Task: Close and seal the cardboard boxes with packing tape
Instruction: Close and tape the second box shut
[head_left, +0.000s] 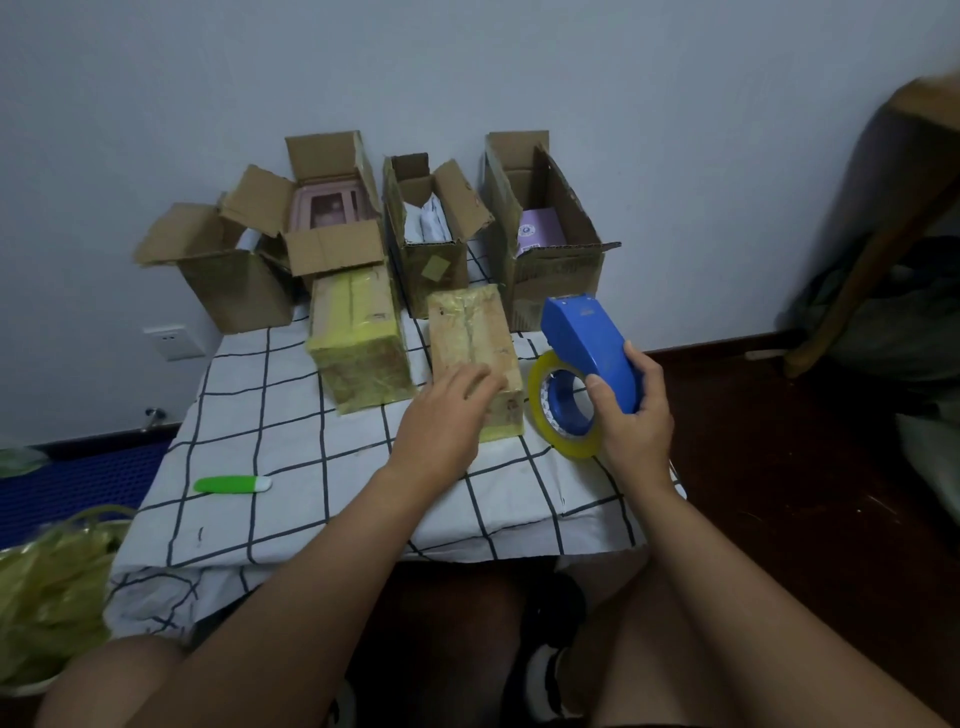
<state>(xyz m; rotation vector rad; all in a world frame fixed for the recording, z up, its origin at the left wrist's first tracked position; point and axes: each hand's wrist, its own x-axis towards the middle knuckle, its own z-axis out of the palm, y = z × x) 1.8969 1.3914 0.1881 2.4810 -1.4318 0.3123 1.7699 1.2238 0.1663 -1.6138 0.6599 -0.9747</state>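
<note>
- looks like a spare room at home: plain wall (467, 62), wall outlet (173, 335) down low, dark floor (779, 493)
- low table under a checked cloth (291, 447), open cardboard boxes (545, 228) stacked along the wall

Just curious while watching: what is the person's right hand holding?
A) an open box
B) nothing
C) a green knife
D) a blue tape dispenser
D: the right hand has its fingers wrapped round the blue tape dispenser, whose yellowish tape roll hangs beside the taped box.
</note>
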